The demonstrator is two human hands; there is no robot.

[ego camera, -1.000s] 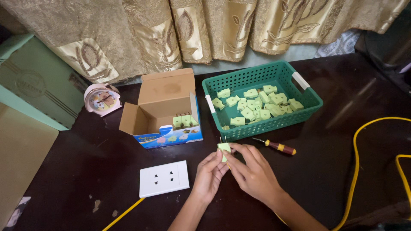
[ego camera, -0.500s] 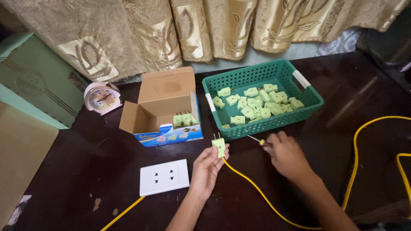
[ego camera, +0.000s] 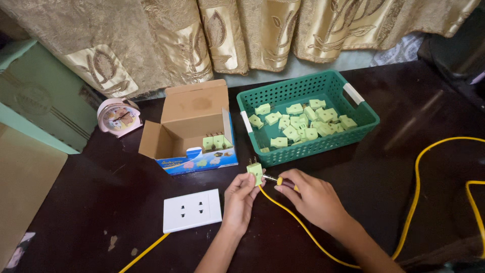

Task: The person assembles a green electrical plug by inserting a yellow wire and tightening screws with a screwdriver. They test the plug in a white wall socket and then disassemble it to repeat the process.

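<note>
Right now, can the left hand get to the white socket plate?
Probably yes: the left hand holds a green plug, but the socket plate lies just beside its wrist on bare table, nothing between them.

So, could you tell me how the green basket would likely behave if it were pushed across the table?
The green basket would probably slide rather than tip, since it sits low and wide on the dark table. It looks light: thin perforated plastic walls. The small green plugs lie loose inside, so they would likely shift and rattle with a quick shove.
</note>
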